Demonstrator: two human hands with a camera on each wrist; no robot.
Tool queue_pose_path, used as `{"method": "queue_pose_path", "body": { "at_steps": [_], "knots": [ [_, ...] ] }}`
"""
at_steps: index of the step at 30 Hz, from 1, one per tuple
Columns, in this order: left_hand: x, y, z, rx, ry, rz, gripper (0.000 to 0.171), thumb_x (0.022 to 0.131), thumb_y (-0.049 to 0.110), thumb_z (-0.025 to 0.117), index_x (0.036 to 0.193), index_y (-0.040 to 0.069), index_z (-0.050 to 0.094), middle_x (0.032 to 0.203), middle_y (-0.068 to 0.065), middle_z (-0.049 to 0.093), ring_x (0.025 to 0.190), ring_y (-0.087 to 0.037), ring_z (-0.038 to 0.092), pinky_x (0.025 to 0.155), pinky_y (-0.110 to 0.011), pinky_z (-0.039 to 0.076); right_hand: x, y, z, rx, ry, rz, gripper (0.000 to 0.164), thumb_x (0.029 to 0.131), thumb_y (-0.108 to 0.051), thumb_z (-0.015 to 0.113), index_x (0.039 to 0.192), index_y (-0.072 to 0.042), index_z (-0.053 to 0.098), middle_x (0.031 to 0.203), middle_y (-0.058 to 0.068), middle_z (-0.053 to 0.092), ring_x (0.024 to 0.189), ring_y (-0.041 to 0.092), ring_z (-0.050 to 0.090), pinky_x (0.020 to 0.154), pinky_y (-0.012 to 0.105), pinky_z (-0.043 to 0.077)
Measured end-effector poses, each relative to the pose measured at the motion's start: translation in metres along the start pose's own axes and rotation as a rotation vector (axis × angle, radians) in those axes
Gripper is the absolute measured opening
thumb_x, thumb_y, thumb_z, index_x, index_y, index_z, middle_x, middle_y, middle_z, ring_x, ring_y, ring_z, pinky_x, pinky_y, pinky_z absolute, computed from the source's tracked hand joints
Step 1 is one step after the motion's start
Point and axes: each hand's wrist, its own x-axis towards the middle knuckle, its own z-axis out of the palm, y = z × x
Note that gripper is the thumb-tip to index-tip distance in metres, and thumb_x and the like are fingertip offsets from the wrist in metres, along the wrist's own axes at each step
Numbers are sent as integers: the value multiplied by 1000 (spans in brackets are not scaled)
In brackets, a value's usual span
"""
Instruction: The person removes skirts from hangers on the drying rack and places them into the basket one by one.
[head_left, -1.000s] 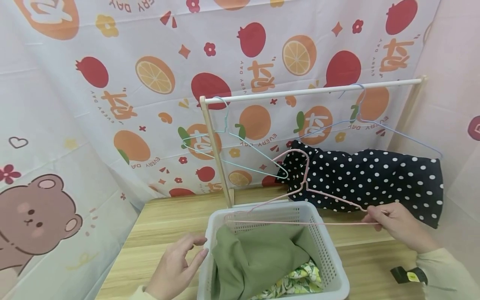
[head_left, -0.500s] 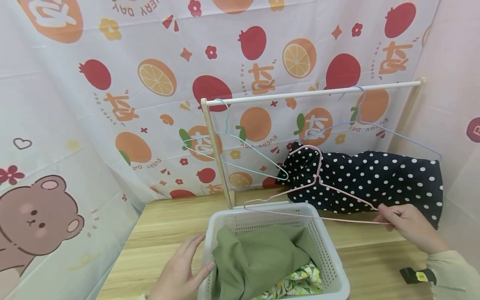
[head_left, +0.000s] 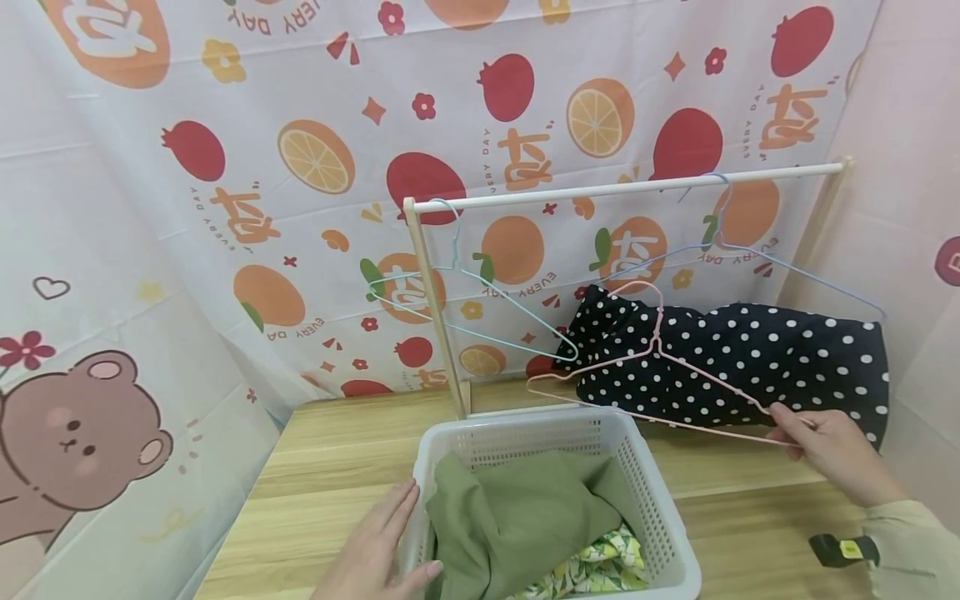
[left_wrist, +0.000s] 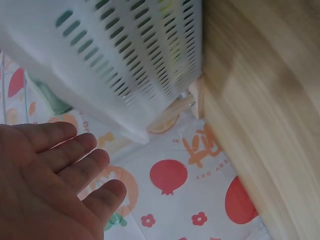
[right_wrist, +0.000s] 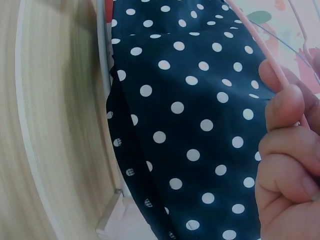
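My right hand (head_left: 836, 450) grips the right end of a pink clothes hanger (head_left: 701, 364), its hook pointing up in front of a black polka-dot garment (head_left: 765, 350). In the right wrist view, curled fingers (right_wrist: 285, 107) hold the thin pink bar. My left hand (head_left: 378, 542) lies with straight fingers at the left rim of a white plastic basket (head_left: 663, 508); the left wrist view shows the palm and extended fingers (left_wrist: 82, 167) beside the perforated basket wall (left_wrist: 135, 45). Inside the basket are an olive-green cloth (head_left: 517, 517) and a lemon-print cloth (head_left: 607, 562).
A rack with a white rail (head_left: 630, 187) and wooden posts (head_left: 435, 308) stands behind the basket. From it hang a mint hanger (head_left: 502, 296) and a blue hanger (head_left: 795, 271). Everything stands on a wooden table (head_left: 330, 450) before a fruit-print curtain (head_left: 330, 75).
My right hand has carried the pink hanger to the right, off the basket and across the polka-dot garment. My left hand's fingers have straightened and come to the basket's left rim.
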Motion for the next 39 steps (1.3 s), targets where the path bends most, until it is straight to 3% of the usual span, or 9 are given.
{"method": "queue_pose_path", "body": {
  "at_steps": [4,7,12,14,19,23,32,39],
  "knots": [
    [-4,0,4,12,0,1,89,73,57,67,136,0,41,138,-12,41,122,-27,41,102,-11,7,3,1,1,-11,28,9,51,97,-39,40,58,-13,62,74,-3,67,70,11,57,60,20,40],
    [-5,0,4,17,-5,-7,90,71,59,67,135,1,41,138,-12,41,121,-26,42,101,-10,7,7,-1,3,-19,54,-2,50,97,-39,40,60,-15,64,72,-3,66,67,8,55,59,20,39],
    [-9,-5,6,20,1,35,92,70,61,67,133,-2,44,138,-12,41,121,-26,42,102,-12,10,14,-10,7,-1,87,-10,48,96,-40,41,64,-15,66,69,-1,63,63,11,53,55,24,40],
    [-11,-5,7,34,-8,22,92,70,64,65,133,0,45,139,-10,40,122,-24,41,101,-18,20,18,-15,9,12,96,-7,48,96,-41,41,66,-13,66,67,1,62,62,13,52,53,25,40],
    [-14,-3,8,40,-60,-50,93,70,68,60,135,5,43,141,-5,38,124,-20,39,99,-16,18,29,-27,18,29,122,-18,48,95,-44,42,77,-10,70,66,5,61,63,15,52,53,26,41],
    [-15,-5,10,39,-32,16,95,69,67,63,134,1,43,141,-9,37,124,-23,38,100,-10,6,38,-38,21,38,158,-47,49,94,-44,43,78,-8,72,67,6,63,62,15,55,53,26,43],
    [-14,-10,8,55,-17,133,98,67,68,63,131,-4,46,138,-13,40,122,-28,40,103,-14,9,51,-58,18,45,236,-54,50,93,-47,44,75,-10,72,67,6,63,61,15,56,52,27,42],
    [-15,-8,5,40,-36,108,97,66,67,65,131,-4,46,141,-11,37,124,-28,39,103,-13,8,61,-79,14,61,263,-98,50,92,-48,45,74,-8,71,66,5,64,59,14,56,52,25,41]
  ]
}}
